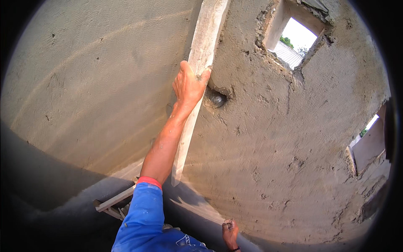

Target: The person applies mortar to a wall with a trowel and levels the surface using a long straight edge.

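- Head view: my left hand (189, 86) is wrapped around a long pale straightedge board (197, 84), which lies flat against the grey plastered wall (96, 84) and runs from the top of the picture down past my forearm.
- Head view: the blue sleeve (142, 214) with its red cuff (149, 181) covers my upper left arm; the forearm is bare.
- Head view: my right hand (230, 233) sits low at the bottom edge, curled into a fist near the wall; I cannot tell whether it grips anything.
- Head view: just right of the board a dark hole (216, 98) dents the rough plaster, and a window opening (296, 35) shows daylight above it.
- Head view: a ladder (113, 203) sits below, left of the sleeve.
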Available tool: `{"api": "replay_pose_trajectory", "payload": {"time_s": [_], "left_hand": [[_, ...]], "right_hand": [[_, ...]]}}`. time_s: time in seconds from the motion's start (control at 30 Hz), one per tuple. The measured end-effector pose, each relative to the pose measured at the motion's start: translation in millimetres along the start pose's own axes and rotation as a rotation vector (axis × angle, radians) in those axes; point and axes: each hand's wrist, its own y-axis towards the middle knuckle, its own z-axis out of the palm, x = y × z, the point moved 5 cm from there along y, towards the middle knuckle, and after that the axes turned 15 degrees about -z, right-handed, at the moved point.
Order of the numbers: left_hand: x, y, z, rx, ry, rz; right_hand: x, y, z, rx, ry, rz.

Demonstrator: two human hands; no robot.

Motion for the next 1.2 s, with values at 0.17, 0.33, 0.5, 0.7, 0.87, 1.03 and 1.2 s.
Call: {"api": "replay_pose_trajectory", "payload": {"time_s": [0.17, 0.33, 0.5, 0.7, 0.87, 1.03, 1.2], "left_hand": [[19, 40, -4, -0.053, 0.019, 0.058], [49, -22, 16, 0.063, -0.043, 0.108], [23, -12, 9, 0.081, -0.033, 0.094], [8, 68, -10, -0.023, 0.039, 0.054], [47, 5, 14, 0.076, -0.061, 0.132], [1, 20, 0, 0.049, -0.007, 0.084], [-26, 72, -13, -0.016, 0.026, 0.067]], "right_hand": [[28, 9, 1, 0.016, 0.022, -0.063], [8, 8, 2, 0.009, 0.038, -0.042], [-17, 2, 14, 0.055, -0.101, -0.047], [5, 22, 26, 0.074, -0.140, -0.127], [4, 37, 28, 0.056, -0.011, -0.084], [-25, 22, 33, 0.134, -0.352, -0.240], [-6, 26, 36, 0.172, -0.277, -0.441]]}}
